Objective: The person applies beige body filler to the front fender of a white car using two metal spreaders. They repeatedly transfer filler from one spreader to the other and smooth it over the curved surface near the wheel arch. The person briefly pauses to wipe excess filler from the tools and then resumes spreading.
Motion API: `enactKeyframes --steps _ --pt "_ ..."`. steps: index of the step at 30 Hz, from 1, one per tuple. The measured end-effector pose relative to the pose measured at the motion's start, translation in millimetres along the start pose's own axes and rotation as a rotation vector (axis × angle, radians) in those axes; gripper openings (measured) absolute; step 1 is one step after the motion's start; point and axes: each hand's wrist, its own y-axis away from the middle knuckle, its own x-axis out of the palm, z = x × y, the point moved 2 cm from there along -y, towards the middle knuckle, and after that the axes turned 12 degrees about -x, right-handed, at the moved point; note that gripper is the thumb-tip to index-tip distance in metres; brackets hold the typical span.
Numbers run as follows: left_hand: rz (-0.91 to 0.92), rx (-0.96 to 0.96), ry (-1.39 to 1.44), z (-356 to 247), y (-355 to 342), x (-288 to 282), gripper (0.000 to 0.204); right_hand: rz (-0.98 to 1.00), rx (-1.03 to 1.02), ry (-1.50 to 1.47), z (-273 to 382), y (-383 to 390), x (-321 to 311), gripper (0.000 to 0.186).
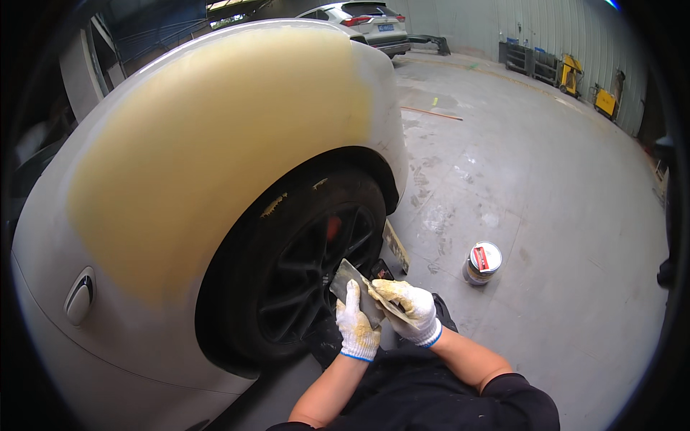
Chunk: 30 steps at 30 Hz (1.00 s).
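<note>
My left hand (357,330), in a white knit glove smeared with yellow, grips a flat grey putty board (346,274) with its thumb on top. My right hand (411,305), gloved the same way, is closed round a thin, putty-smeared spreader (394,312) that meets or nearly meets the board's right edge. Both hands are low in front of the car's black wheel (309,266). Above the wheel, a broad layer of pale yellow filler (223,129) covers much of the light-coloured body panel (43,223).
On the grey floor to the right stands a can (484,264) with a red item on its lid. A flat board (396,248) lies by the tyre. Farther back are a silver car (377,27), an orange rod (431,113) and yellow equipment (571,75) along the wall.
</note>
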Motion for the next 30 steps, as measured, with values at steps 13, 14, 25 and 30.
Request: enactKeyframes --steps 13,14,25,30 --pt "-0.195 0.763 -0.459 -36.1 22.2 -48.7 0.026 1.054 0.059 0.063 20.1 -61.2 14.4 0.026" --pt "-0.131 0.770 -0.521 -38.8 25.2 -50.3 0.025 1.160 0.079 0.028 16.3 -64.0 14.6 0.028" --pt "-0.231 0.626 -0.252 -55.4 5.4 -37.3 0.035 0.651 0.069 -0.024 16.7 -73.6 13.1 0.043" --pt "0.000 0.725 -0.483 -46.2 7.3 -43.2 0.033 1.028 0.195 0.133 22.8 -60.1 19.6 0.026"
